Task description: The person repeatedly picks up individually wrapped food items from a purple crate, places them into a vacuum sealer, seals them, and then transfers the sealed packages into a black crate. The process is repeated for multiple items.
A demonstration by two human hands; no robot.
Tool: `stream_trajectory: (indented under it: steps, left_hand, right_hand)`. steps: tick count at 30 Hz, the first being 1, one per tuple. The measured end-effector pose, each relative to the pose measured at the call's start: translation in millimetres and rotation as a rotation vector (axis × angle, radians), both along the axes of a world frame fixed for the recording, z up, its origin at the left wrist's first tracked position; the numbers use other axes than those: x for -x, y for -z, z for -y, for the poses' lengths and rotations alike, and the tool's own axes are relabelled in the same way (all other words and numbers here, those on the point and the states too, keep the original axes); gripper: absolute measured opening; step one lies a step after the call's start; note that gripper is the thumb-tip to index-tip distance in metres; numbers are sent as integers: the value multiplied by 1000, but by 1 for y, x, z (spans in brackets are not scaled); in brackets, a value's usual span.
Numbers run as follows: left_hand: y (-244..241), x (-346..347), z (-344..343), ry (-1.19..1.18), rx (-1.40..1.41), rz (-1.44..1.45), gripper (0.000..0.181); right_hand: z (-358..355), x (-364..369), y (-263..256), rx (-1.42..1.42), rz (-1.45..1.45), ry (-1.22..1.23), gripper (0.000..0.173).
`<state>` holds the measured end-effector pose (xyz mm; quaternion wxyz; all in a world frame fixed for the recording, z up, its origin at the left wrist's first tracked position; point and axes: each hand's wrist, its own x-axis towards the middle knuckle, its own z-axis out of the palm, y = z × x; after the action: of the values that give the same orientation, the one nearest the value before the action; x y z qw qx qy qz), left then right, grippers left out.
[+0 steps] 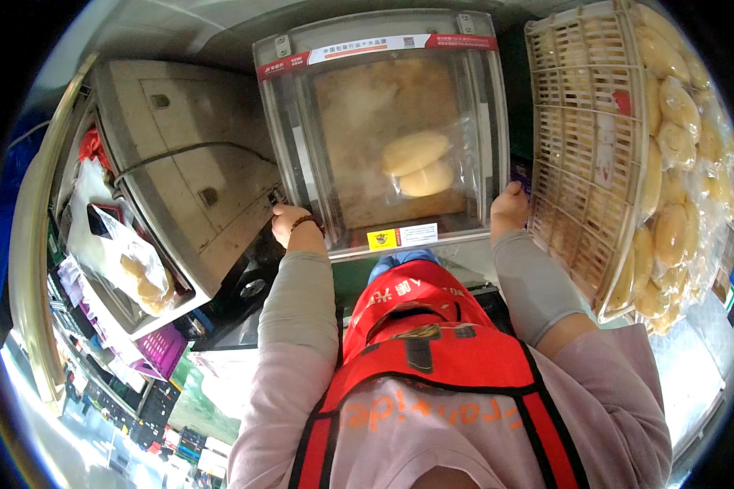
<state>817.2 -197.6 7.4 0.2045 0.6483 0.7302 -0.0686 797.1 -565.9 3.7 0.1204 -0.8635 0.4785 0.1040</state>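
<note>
In front of me is a vacuum packaging machine with its transparent lid (397, 241) down. Under the lid, a clear plastic bag (463, 153) holds two pale yellow oval food pieces (425, 160) on a brownish, stained plate (355, 122). My left hand (290, 223), a beaded bracelet at its wrist, is curled beside the lid's left front corner. At the right front edge, my right hand (509, 209) is likewise curled, thumb uppermost. The undersides of both hands are hidden, so any grip on the edge cannot be made out.
Right of the machine, a white slatted plastic crate (581, 153) stands beside many bagged pale food pieces (676, 235). To the left is a metal cabinet (183, 177) crossed by a cable (202, 145). Beyond it, a white tray (189, 299) holds another clear bag (137, 263).
</note>
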Motion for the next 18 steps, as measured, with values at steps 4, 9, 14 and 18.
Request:
stream_trajectory:
  steps: [4,9,14,18]
  left_hand:
    - [52,24,-32,270,44,-237,53]
    - [13,9,-8,154,-31,28,50]
    - [4,12,-11,38,76,82,50]
    - [-2,8,-7,73,54,65,51]
  right_hand:
    - [18,14,36,102,-134,-123,52]
    - [35,29,60,-3,64,-154,50]
    - [3,-1,-4,-217,-36,51,59]
    - [-8,-5,-13,-185,21,99,59]
